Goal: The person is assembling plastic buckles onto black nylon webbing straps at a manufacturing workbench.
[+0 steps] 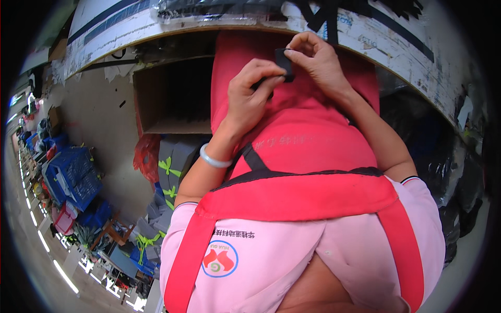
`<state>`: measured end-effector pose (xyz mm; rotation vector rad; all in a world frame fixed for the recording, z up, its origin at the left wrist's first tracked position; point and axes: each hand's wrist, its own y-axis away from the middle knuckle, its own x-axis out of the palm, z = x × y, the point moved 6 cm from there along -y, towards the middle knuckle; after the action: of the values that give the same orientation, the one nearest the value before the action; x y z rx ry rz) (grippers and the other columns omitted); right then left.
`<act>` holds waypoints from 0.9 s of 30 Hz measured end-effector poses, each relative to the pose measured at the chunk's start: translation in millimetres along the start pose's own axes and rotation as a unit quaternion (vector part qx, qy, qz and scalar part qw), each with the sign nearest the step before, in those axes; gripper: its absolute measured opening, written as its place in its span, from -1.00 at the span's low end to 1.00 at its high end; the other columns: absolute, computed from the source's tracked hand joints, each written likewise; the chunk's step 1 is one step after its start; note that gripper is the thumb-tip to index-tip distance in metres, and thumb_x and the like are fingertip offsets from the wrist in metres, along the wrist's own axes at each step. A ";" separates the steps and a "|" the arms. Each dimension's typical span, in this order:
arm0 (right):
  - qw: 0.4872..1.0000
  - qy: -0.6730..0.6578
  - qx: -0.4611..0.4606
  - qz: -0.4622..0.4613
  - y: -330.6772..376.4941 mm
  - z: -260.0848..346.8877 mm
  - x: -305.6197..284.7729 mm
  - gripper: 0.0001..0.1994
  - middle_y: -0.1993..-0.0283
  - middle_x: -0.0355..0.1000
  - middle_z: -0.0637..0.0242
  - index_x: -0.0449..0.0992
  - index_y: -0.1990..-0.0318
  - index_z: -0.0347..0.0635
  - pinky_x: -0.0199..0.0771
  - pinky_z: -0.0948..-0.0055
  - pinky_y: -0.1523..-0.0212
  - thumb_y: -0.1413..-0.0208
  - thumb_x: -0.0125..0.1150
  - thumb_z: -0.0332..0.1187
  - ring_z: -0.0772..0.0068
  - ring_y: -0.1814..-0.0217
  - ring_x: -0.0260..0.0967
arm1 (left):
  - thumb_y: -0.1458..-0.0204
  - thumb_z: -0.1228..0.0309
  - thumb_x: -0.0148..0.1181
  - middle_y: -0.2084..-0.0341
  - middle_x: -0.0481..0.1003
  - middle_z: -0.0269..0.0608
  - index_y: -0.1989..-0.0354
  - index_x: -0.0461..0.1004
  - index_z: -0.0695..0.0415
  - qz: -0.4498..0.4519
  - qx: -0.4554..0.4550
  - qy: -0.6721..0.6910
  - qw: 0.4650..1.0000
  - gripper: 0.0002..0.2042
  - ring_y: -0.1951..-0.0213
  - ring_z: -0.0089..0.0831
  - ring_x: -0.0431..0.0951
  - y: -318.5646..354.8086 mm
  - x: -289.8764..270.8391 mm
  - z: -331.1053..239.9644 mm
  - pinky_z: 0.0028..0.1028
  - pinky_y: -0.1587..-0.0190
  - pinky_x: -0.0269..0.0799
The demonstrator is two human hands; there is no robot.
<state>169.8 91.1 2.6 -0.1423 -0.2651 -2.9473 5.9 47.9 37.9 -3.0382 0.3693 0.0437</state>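
Both hands pinch a small black piece [284, 63] above the red apron [297, 135]: left hand [255, 91], right hand [315, 60]. Loosened fingers could drop it.

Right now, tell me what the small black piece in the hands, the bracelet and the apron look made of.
Small black piece: likely matte fabric or webbing, flat and dull; hard to confirm. Bracelet: pale, smooth, glossy band, perhaps jade or glass. Apron: red woven cloth, soft folds, black strap trim.
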 end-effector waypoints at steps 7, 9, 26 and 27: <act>0.968 0.239 -0.059 0.051 14.3 34.5 -2.4 -0.83 0.33 0.46 0.39 0.51 0.23 -0.23 0.39 0.60 0.22 -0.09 0.27 -0.34 0.59 0.30 0.39 | -0.14 0.59 0.09 0.23 0.52 -0.25 0.19 0.55 0.22 -0.085 -0.195 0.008 0.977 -0.86 0.45 -0.65 0.49 33.6 -96.1 -4.9 -0.70 0.50 0.30; 0.912 0.371 -0.175 -0.018 13.8 55.0 -30.2 -0.80 0.17 0.46 0.31 0.54 0.20 -0.16 0.43 0.50 0.12 -0.04 0.30 -0.31 0.37 0.16 0.41 | -0.21 0.48 0.06 0.16 0.53 -0.15 0.05 0.49 0.23 -0.237 -0.133 0.027 0.962 -0.80 0.30 -0.46 0.60 43.8 -135.6 -3.4 -0.64 0.50 0.38; 0.950 0.225 -0.217 -0.019 35.6 119.1 -25.5 -0.81 0.24 0.46 0.40 0.41 0.00 -0.15 0.29 0.73 0.54 -0.26 0.03 -0.46 0.72 0.50 0.33 | -0.23 0.32 0.06 0.40 0.57 -0.06 0.19 0.47 0.27 -0.045 -0.199 0.261 0.943 -0.77 0.55 -0.53 0.53 0.9 -23.3 46.8 -0.61 0.50 0.44; 0.960 0.226 -0.162 0.009 35.1 113.8 -18.7 -0.80 0.36 0.43 0.43 0.41 0.00 -0.14 0.26 0.70 0.60 -0.25 0.05 -0.47 0.72 0.56 0.31 | -0.23 0.32 0.06 0.40 0.57 -0.06 0.19 0.47 0.27 -0.042 -0.201 0.262 0.943 -0.77 0.55 -0.53 0.53 0.4 -21.6 47.2 -0.61 0.50 0.44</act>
<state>203.6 81.4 117.9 0.4784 0.2822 -2.8728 -16.0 56.6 -8.3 -3.4227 0.2853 -0.8050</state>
